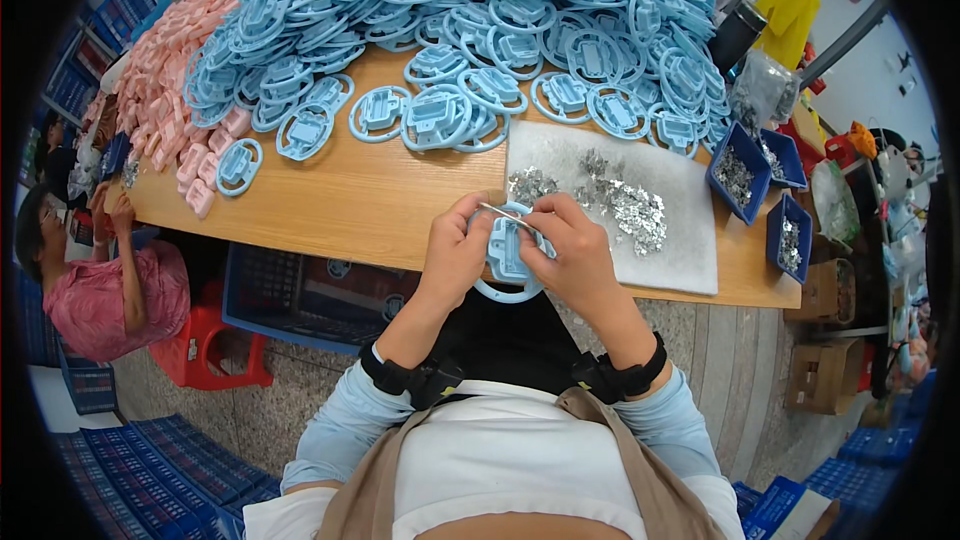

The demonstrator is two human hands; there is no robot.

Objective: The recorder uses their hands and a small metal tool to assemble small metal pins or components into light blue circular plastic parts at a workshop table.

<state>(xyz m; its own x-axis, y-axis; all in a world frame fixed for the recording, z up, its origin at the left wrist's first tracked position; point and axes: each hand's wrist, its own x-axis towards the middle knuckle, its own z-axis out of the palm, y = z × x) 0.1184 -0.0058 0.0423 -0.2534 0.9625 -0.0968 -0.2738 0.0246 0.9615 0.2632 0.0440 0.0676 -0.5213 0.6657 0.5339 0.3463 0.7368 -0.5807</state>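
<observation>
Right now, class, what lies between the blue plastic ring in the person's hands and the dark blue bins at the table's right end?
In the head view, a white felt mat strewn with small metal clips.

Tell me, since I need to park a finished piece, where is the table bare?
Bare wood lies between the blue ring pile, the pink pieces, the white pad and the near edge, left of the left hand. The back and right end, by the blue bins, are crowded.

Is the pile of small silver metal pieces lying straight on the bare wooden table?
No, the small silver metal pieces lie on a white mat that covers that part of the wooden table.
</observation>
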